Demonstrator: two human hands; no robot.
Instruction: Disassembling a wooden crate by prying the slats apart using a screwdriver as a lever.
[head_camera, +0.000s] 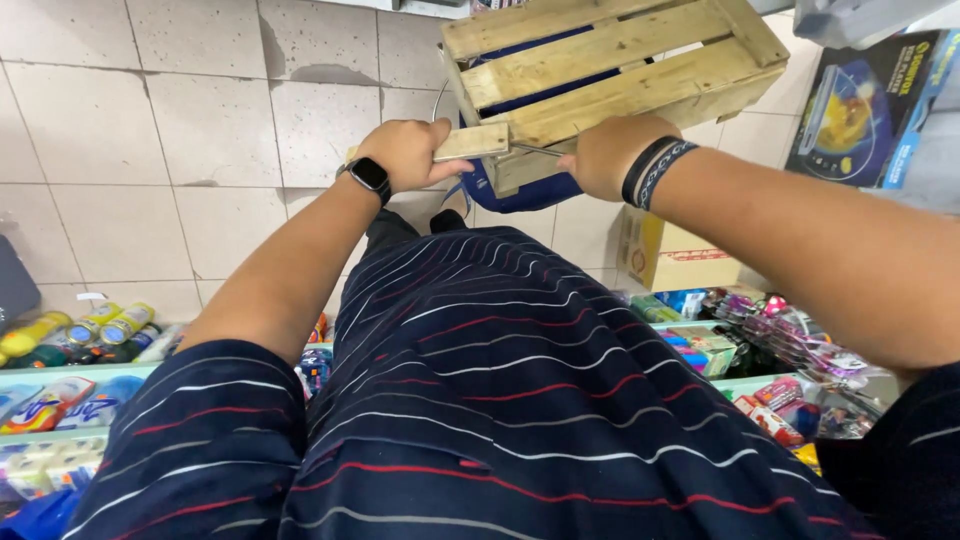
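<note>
fingers: both sets are clenched on a wooden crate (610, 70). The left hand (405, 152) wraps its fingers (432, 150) over a loose-looking end slat (470, 142); the right hand (610, 155) grips the crate's near edge, its fingers hidden behind the wood.
wrists: a black smartwatch (370, 176) sits on the left wrist, dark woven bands (655, 170) on the right.
crate: held up off the floor in front of the body, tilted, its slatted side toward the camera; something dark blue (520, 192) shows through the gaps and hangs below it. A thin metal wire or nail (535, 150) sticks out between the hands.
progress: the crate is lifted and carried in both hands and not set down anywhere; judging from this, the handling is mid-way, with placing left to do.
floor: pale square tiles (190, 130), worn and speckled.
box at right: a dark blue carton (865, 105) with a bright yellow and orange picture leans near the crate's far corner.
cardboard: a small yellow-brown carton (675, 258) with a red label strip stands on the floor under the right forearm.
left shelf: yellow cans (110, 325) lying on their sides, and flat blue and orange packets (60, 403) below them.
right shelf: small pink and red wrapped packets (790, 340), and green and blue boxes (700, 345) on a pale green shelf edge (745, 384).
</note>
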